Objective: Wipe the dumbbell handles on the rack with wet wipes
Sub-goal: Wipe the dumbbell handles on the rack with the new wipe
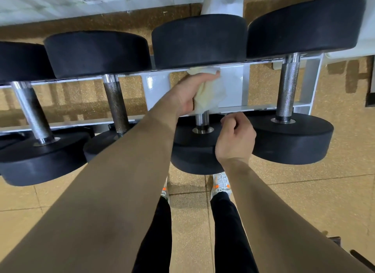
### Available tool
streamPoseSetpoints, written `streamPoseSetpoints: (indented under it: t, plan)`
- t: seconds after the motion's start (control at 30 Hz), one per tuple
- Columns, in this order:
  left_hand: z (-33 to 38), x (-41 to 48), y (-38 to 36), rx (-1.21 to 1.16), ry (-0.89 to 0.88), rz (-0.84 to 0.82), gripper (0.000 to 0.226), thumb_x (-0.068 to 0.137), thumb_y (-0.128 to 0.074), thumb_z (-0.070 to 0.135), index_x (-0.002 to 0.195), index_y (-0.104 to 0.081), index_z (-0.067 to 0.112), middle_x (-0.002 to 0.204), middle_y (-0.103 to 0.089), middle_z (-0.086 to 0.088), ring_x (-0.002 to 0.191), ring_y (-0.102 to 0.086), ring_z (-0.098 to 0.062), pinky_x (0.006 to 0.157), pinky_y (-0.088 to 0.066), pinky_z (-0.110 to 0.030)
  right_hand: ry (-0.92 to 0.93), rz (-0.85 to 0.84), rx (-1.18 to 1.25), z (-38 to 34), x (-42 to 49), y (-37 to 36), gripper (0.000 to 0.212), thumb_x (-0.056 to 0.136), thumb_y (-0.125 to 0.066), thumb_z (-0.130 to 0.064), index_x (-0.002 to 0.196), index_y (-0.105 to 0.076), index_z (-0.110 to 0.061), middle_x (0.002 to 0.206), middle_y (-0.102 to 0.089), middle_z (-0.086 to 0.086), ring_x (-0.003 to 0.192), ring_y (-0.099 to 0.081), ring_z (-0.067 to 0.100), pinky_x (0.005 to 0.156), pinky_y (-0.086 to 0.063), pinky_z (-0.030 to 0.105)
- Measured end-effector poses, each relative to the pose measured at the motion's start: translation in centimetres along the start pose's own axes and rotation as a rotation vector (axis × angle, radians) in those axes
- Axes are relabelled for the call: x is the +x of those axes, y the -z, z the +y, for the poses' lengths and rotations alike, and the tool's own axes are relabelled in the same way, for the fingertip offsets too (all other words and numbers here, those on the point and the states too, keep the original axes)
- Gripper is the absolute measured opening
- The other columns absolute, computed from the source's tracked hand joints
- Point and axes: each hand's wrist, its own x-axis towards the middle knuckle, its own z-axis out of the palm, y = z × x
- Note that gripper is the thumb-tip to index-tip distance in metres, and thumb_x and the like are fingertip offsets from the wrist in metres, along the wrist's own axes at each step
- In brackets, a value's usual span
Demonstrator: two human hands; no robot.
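Observation:
Several black dumbbells lie across a white rack, their steel handles pointing toward me. My left hand grips a pale wet wipe wrapped round the handle of the third dumbbell, hiding most of that handle. Only the handle's near end shows, above the near black weight. My right hand hovers with curled fingers over that near weight, just right of the handle, holding nothing that I can see.
Neighbouring handles stand left and right of the wiped one, another further left. The floor below is tan speckled tile. My legs and shoes are under the rack's front edge.

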Motion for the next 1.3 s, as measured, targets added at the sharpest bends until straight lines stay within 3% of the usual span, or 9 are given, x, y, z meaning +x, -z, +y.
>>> streamPoseSetpoints:
  t: [0.17,0.27,0.4,0.53,0.67,0.83,1.0,1.17,1.3]
  plan:
    - [-2.6,-0.4,1.4,0.176,0.11,-0.089,0.032,0.086,-0.078,0.026,0.113,-0.068,0.011,0.105,-0.076,-0.011,0.102,-0.072,-0.028,0.089,-0.059,-0.042,0.005,0.009,-0.008,-0.1,0.1,0.1,0.032,0.086,-0.036,-0.025,0.076,-0.059,-0.006,0.074,-0.063,0.009,0.074,-0.057,0.028,0.067,-0.047,0.039]
    - [-4.3,-1.3,0.5,0.41,0.045,0.114,0.045,0.078,-0.087,0.023,0.118,-0.067,0.013,0.116,-0.073,-0.007,0.11,-0.068,-0.023,0.102,-0.053,-0.039,-0.001,0.008,-0.018,-0.2,0.0,0.0,0.034,0.086,-0.036,-0.026,0.076,-0.059,-0.003,0.075,-0.063,0.011,0.075,-0.056,0.028,0.067,-0.046,0.038]
    - [-4.8,-1.7,-2.7,0.404,0.004,0.459,0.048,0.086,-0.078,0.023,0.128,-0.059,0.01,0.127,-0.067,-0.007,0.113,-0.064,-0.025,0.082,-0.046,-0.025,0.003,0.01,-0.029,-0.4,0.0,0.0,0.032,0.085,-0.035,-0.026,0.074,-0.057,-0.005,0.073,-0.061,0.01,0.073,-0.055,0.028,0.067,-0.045,0.04]
    - [-3.7,-0.9,-4.1,0.277,-0.01,0.593,0.026,0.092,-0.069,0.024,0.113,-0.061,0.011,0.111,-0.07,-0.006,0.086,-0.062,-0.023,0.069,-0.045,-0.027,-0.001,0.014,-0.027,-0.2,0.0,0.0,0.032,0.084,-0.035,-0.025,0.075,-0.057,-0.004,0.072,-0.06,0.009,0.072,-0.055,0.028,0.062,-0.042,0.035]
    - [-0.1,0.3,-3.6,0.222,-0.12,0.539,0.023,0.091,-0.07,0.025,0.08,-0.051,0.02,0.082,-0.058,0.002,0.072,-0.057,-0.02,0.063,-0.043,-0.022,-0.002,0.019,-0.015,-0.1,0.0,0.0,0.034,0.084,-0.035,-0.026,0.078,-0.06,-0.005,0.075,-0.064,0.009,0.074,-0.058,0.025,0.063,-0.043,0.03]
    - [0.0,0.1,-1.1,0.069,-0.086,0.163,0.023,0.08,-0.081,0.022,0.099,-0.07,0.014,0.092,-0.074,-0.008,0.085,-0.073,-0.029,0.076,-0.061,-0.045,0.016,0.009,-0.015,0.0,0.0,0.0,0.032,0.084,-0.035,-0.025,0.076,-0.059,-0.005,0.072,-0.062,0.009,0.071,-0.057,0.028,0.06,-0.041,0.033]
    - [-0.8,-0.6,0.7,0.069,0.074,-0.053,0.026,0.092,-0.072,0.024,0.115,-0.066,0.012,0.099,-0.077,-0.009,0.089,-0.075,-0.026,0.071,-0.06,-0.037,0.024,0.008,-0.025,0.0,0.0,0.0,0.031,0.084,-0.036,-0.025,0.075,-0.058,-0.005,0.069,-0.06,0.009,0.07,-0.054,0.028,0.061,-0.042,0.037]
    - [-3.8,-1.5,0.5,0.28,0.134,0.102,0.047,0.079,-0.086,0.028,0.118,-0.065,0.014,0.116,-0.073,-0.012,0.103,-0.071,-0.027,0.094,-0.058,-0.043,0.013,-0.011,-0.031,-0.3,0.0,0.1,0.031,0.083,-0.035,-0.027,0.073,-0.056,-0.007,0.07,-0.059,0.008,0.068,-0.052,0.025,0.059,-0.037,0.034]
    - [-4.7,-0.9,-2.1,0.372,0.017,0.438,0.046,0.079,-0.083,0.021,0.12,-0.064,0.011,0.116,-0.069,-0.005,0.101,-0.062,-0.019,0.085,-0.049,-0.025,0.006,-0.008,-0.036,-0.4,0.0,0.0,0.029,0.084,-0.035,-0.026,0.069,-0.054,-0.01,0.068,-0.059,0.006,0.067,-0.053,0.026,0.062,-0.043,0.037]
